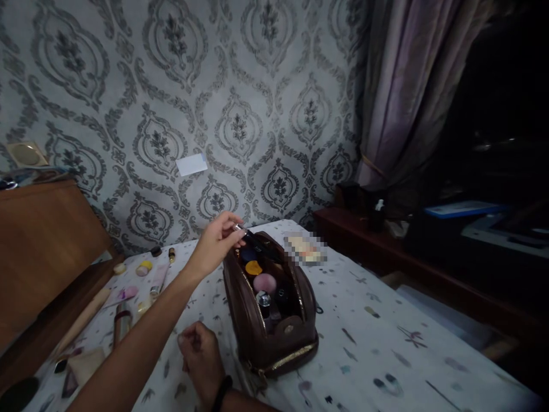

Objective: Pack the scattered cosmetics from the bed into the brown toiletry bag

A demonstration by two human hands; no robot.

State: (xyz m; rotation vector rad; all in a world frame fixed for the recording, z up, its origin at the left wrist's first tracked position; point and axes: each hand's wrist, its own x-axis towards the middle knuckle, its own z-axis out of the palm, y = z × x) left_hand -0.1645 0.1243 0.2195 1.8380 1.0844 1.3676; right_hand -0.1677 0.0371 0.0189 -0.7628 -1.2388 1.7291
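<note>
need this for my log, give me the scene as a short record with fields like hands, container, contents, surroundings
left hand: left hand holds a dark slim item with a silvery end, over the bag's far end
right hand: right hand loosely curled beside the bag, nothing visible in it; black band at the wrist
container: brown bag, unzipped
contents: yellow round item, pink rounded item, silver-topped item, others too dark to tell
surface: white patterned cloth
backdrop: patterned wallpaper, curtain

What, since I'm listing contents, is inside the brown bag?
In the bag: a yellow round item, a pink ball and a silver-capped bottle, plus dark things I can't identify. Whatever lies beneath them is covered.
</note>
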